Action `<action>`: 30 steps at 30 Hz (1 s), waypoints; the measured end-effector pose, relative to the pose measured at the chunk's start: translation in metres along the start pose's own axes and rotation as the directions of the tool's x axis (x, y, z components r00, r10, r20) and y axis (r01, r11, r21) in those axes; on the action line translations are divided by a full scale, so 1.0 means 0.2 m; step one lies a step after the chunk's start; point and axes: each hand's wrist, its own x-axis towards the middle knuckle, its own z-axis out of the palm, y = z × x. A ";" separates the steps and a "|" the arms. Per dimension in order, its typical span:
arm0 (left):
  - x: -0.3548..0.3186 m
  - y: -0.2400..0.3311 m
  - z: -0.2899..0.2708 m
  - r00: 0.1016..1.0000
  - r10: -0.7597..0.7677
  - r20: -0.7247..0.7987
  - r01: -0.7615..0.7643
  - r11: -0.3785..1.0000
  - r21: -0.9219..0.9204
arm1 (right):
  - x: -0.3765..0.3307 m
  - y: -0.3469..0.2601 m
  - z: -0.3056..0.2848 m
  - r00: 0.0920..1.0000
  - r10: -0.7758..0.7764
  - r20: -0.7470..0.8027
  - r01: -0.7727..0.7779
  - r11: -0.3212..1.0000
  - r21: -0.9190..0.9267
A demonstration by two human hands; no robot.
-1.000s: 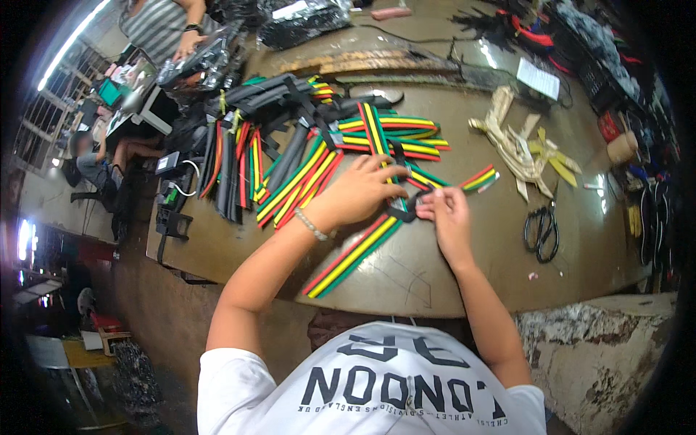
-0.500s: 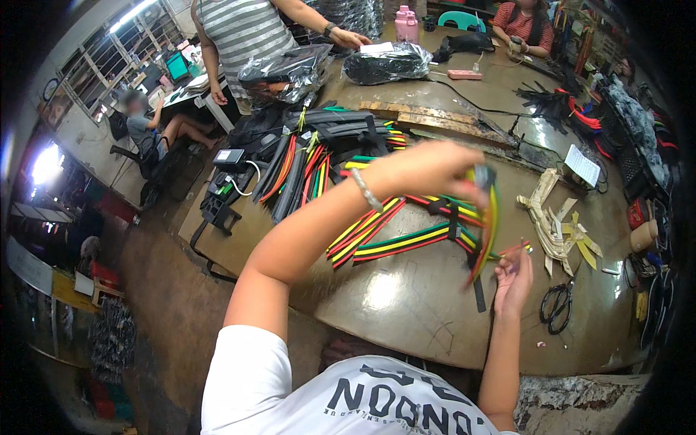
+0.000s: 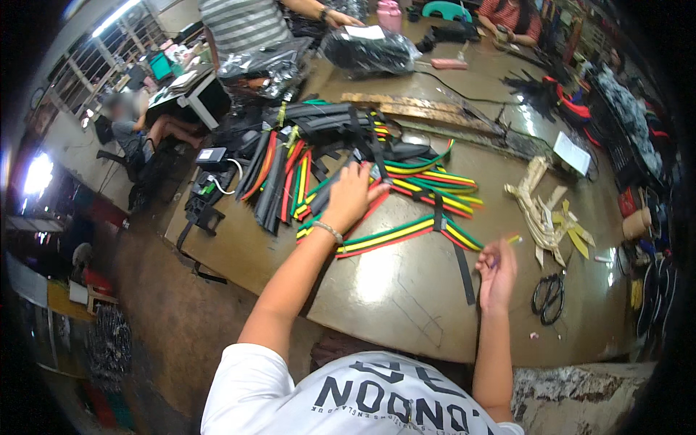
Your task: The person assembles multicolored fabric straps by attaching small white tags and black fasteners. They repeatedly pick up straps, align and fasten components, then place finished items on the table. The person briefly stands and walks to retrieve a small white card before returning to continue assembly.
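My left hand (image 3: 351, 197) rests on a pile of green, yellow and red striped straps (image 3: 428, 176), its fingers and thumb apart. A single striped strap (image 3: 391, 238) lies nearer to me, with a black band (image 3: 438, 212) across it and a black strip (image 3: 463, 275) trailing towards me. Beside that strap's right end is my right hand (image 3: 497, 274), fingers curled round a slim pen-like stick (image 3: 514, 239) whose pale tip pokes out. Grey-black padded straps (image 3: 273, 177) with coloured edges are heaped left of my left hand.
Black-handled scissors (image 3: 549, 299) and cream and yellow strips (image 3: 540, 210) lie to the right. Wooden bars (image 3: 420, 109) cross the table behind the straps. Plastic-wrapped black packages (image 3: 368, 52) are at the far side, where a person in a striped top (image 3: 243, 25) stands.
My left hand has swung left and down from above the strap by my right hand onto the pile. The striped strap it carried now lies among the others. My right hand keeps its hold.
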 end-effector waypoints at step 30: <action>-0.11 0.35 -0.01 0.888 0.050 0.458 0.222 0.825 -0.520 | 0.10 0.35 0.26 0.867 -0.289 0.406 0.492 0.625 -0.606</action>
